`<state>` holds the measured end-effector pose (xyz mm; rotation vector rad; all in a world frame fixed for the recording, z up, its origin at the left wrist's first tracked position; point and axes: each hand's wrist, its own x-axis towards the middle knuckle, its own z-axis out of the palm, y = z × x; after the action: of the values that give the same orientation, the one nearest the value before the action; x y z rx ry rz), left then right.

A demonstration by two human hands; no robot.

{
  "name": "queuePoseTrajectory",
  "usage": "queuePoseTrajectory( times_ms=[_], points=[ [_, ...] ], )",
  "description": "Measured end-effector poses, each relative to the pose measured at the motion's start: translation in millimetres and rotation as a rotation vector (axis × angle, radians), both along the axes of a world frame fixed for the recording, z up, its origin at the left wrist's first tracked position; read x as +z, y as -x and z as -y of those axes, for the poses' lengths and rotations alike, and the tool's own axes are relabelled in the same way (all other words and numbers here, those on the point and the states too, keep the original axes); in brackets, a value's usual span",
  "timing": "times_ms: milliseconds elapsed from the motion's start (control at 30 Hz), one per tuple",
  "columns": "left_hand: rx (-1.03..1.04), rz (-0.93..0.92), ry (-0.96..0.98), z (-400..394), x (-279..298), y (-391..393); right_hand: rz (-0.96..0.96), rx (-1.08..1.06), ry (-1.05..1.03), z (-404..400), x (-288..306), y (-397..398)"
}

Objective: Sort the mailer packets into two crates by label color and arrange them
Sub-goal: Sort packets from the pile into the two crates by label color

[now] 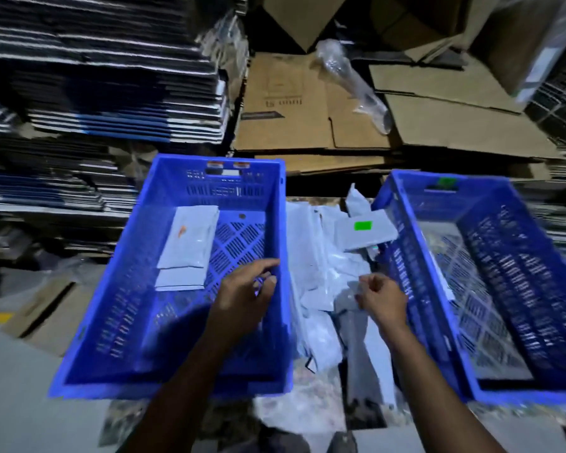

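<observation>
Head camera: a person sorting mailer packets works between two blue crates on a warehouse floor. The left hand (245,289) reaches over the near wall of the left crate (118,308), fingers loosely curled and holding nothing that can be made out. The right hand (378,297) pinches the edge of a pale packet (345,304) atop the loose pile (311,256) lying between the crates. Two packets (190,238) already lie flat at the far left of the left crate, one showing an orange mark; orange tags sit on that crate's far rim. A packet with a green label (362,226) rests on the pile against the right crate (402,279), whose far rim carries a green tag (446,182).

The step in hand appears to be lifting one packet clear; it would go best raised straight up, turned to expose its label, then laid flat and square beside those already placed. The slippery pile may drag neighbours along. The gap between the crate walls is narrow, so the lift should clear both rims. Flattened cardboard (311,103) is stacked behind.
</observation>
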<state>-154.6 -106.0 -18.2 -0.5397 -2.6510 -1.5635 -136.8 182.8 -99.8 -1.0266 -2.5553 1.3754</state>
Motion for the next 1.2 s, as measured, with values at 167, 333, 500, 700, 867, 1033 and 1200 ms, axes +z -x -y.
queuePoseTrajectory(
  times_ms=[167,333,500,700,867,1033,1200],
  points=[
    [0.026,-0.006,0.010,-36.4,6.5,-15.8,0.083,-0.011,0.046,-1.3,-3.3,-14.4],
    [0.163,-0.072,0.090,-46.2,7.8,-23.4,-0.053,-0.062,0.066,3.1,5.9,3.4],
    [0.196,0.018,0.143,-49.6,11.0,-26.1,-0.302,0.015,0.152,-1.3,36.5,-1.7],
    [0.063,0.324,-0.310,-78.0,32.1,-30.2,-0.622,0.256,0.033,-4.5,112.2,-41.2],
    [-0.097,0.778,-0.831,-107.1,65.2,-27.2,-0.605,0.702,-0.301,17.8,154.8,-81.8],
    [-0.032,0.787,-0.955,-109.4,73.0,-20.4,-0.574,0.949,-0.496,27.1,154.5,-106.7],
    [0.001,0.653,-0.960,-107.9,77.7,-33.4,-0.718,0.490,0.106,30.8,172.7,-110.0]
  ],
)
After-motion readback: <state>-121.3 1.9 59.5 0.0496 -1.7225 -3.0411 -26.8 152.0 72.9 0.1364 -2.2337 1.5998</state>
